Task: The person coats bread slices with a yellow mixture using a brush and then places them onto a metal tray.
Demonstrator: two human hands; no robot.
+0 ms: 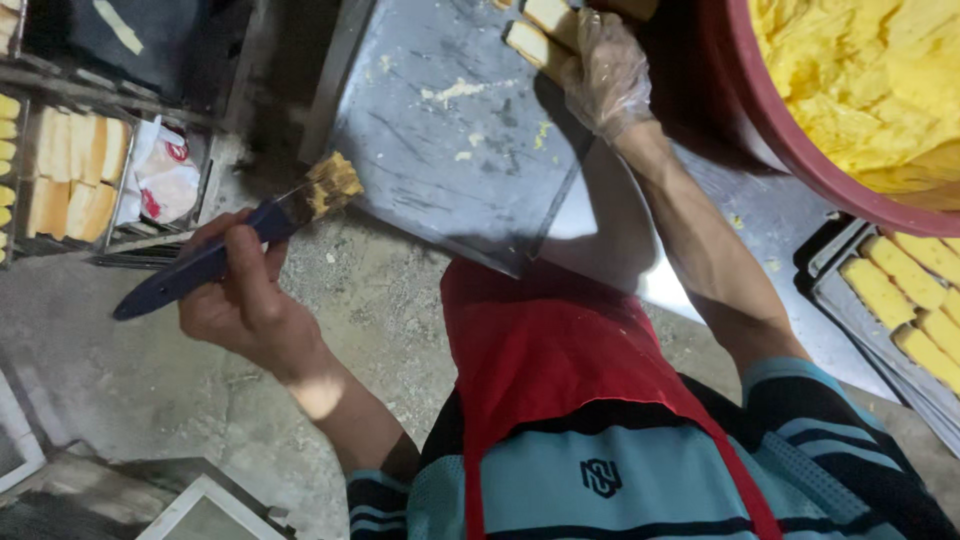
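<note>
Blue plastic forms the handle of the pastry brush (235,238), and the left hand (245,300) has its grip clenched around that handle, thumb over the top. Its yellow-stained bristles point far and right, just over the near left corner of the metal baking tray (440,180), which lies tilted on the bench (780,220).

On the far side, the right hand (605,75) wears a thin clear glove. Its grip is partly curled, fingertips pressed on a pale rectangular bread slice (530,45) at the far edge of the tray; a second slice (552,14) lies just beyond it. Whether the fingers pinch the slice or only rest on it, I cannot tell. Crumbs and pale smears dot the dark tray surface.

Containers next. A large red basin (800,150) stands at far right, filled with a thick yellow mixture (870,80). Near it, at the right edge, another tray (850,310) holds rows of yellow-coated sticks (900,275). At far left, a rack compartment (20,240) carries upright pale bread slices (75,175), with a crumpled white and red wrapper (165,175) beside them.

A red apron (560,350) covers the person's striped teal shirt (620,480) at the near edge, above a rough concrete floor (120,370).
</note>
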